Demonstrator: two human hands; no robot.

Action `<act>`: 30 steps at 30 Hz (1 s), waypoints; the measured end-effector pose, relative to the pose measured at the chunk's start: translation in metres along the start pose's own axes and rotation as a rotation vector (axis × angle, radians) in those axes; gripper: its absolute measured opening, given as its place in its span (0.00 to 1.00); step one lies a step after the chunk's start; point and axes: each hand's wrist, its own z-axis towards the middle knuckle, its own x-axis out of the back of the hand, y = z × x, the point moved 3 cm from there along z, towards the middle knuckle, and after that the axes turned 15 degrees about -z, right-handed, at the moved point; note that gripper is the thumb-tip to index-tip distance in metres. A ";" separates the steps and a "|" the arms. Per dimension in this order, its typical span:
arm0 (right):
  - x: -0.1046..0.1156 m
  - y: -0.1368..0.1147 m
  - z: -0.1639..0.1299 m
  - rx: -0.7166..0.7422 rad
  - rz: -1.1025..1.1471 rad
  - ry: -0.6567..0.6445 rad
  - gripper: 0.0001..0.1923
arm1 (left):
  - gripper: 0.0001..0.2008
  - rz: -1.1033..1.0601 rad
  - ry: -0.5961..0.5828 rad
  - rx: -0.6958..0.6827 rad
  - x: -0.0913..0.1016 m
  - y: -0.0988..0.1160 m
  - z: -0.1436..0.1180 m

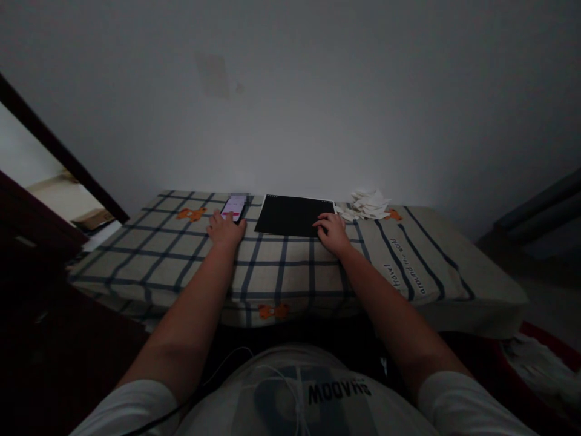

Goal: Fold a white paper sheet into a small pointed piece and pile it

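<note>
My left hand (226,232) lies over the lower end of a smartphone (233,207) with a lit pinkish screen, its fingers spread and fingertips at the screen. To the right of the phone lies a flat black sheet (290,215) with pale edges and small holes or marks along its far side. My right hand (333,232) rests at the right edge of this sheet, fingers loosely bent and apart, gripping nothing that I can see. Just beyond that hand sits a heap of crumpled white paper pieces (370,204).
A checked cloth (204,266) with orange bear figures and printed words covers the table, which stands against a grey wall (290,121). At the left are a dark frame and a doorway. A thin white cable (290,384) hangs over my shirt. The room is dim.
</note>
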 end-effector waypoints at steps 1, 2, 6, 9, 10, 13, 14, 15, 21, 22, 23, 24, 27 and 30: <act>0.000 0.000 0.000 0.000 0.004 0.000 0.13 | 0.31 0.003 -0.002 0.001 0.000 0.000 0.000; 0.000 0.000 0.000 0.003 0.007 -0.002 0.12 | 0.31 0.006 -0.001 0.003 0.000 0.000 0.000; 0.000 -0.002 0.000 0.025 0.014 -0.015 0.12 | 0.30 0.025 -0.002 -0.004 0.001 0.001 -0.003; 0.001 -0.002 0.001 0.038 0.016 -0.035 0.12 | 0.30 0.043 -0.005 -0.004 0.000 0.002 -0.004; 0.001 -0.002 0.001 0.038 0.015 -0.040 0.12 | 0.30 0.046 -0.007 -0.002 0.000 0.002 -0.004; 0.000 -0.001 0.000 0.035 0.008 -0.050 0.13 | 0.31 0.047 -0.004 0.004 -0.001 0.002 -0.003; 0.000 -0.001 0.000 0.035 0.007 -0.055 0.13 | 0.31 0.046 -0.003 0.006 -0.001 0.001 -0.002; -0.001 -0.001 0.000 0.036 0.004 -0.060 0.13 | 0.31 0.044 0.000 0.006 -0.002 0.001 -0.002; -0.003 -0.001 0.000 0.070 -0.009 -0.077 0.12 | 0.30 0.033 0.016 0.002 -0.003 -0.001 -0.001; -0.003 -0.001 0.000 0.088 -0.009 -0.084 0.12 | 0.30 0.031 0.015 0.004 -0.003 0.000 -0.002; -0.004 -0.002 0.000 0.109 -0.008 -0.093 0.12 | 0.30 0.028 0.016 0.004 -0.003 0.000 -0.002; -0.004 -0.002 0.001 0.130 -0.006 -0.102 0.12 | 0.30 0.025 0.016 0.004 -0.002 0.000 -0.003; -0.004 -0.004 0.001 0.185 0.007 -0.138 0.13 | 0.30 0.013 0.018 -0.004 -0.002 0.001 -0.004; -0.004 -0.006 0.001 0.216 0.004 -0.176 0.13 | 0.30 0.010 0.012 0.003 -0.002 0.001 -0.003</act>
